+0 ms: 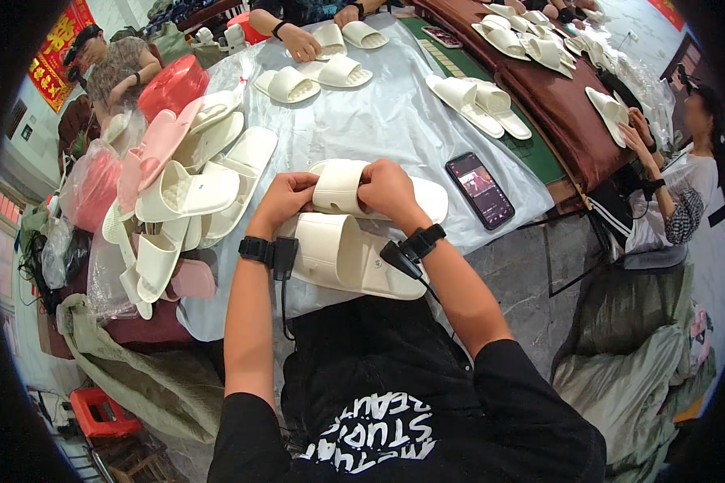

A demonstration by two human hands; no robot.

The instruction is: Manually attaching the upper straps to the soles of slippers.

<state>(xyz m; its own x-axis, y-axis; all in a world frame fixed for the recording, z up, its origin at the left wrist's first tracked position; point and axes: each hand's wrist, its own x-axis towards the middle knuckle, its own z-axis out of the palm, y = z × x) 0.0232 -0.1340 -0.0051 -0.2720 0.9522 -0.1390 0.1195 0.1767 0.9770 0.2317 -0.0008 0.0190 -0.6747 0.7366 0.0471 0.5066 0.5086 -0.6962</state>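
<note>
A cream slide slipper (340, 183) lies sideways before me on the plastic-covered table, its heel toward the right. My left hand (288, 195) pinches it at the toe side of the strap. On the other side, my right hand (388, 191) grips the strap's open edge, with some fingertips hidden inside it. Nearer my body is a second cream slipper (330, 256), also sideways, below my wrists and apart from my fingers. Each wrist wears a black band with a small cabled device.
A heap of cream slippers (187, 193), with a few pink slippers (159, 145), stands at my left. A phone (479, 190) lies right of my hands. Beyond are a cream pair (479, 105) and more slippers (345, 71) near a co-worker's hands. Another person handles a slipper (608, 114) at right.
</note>
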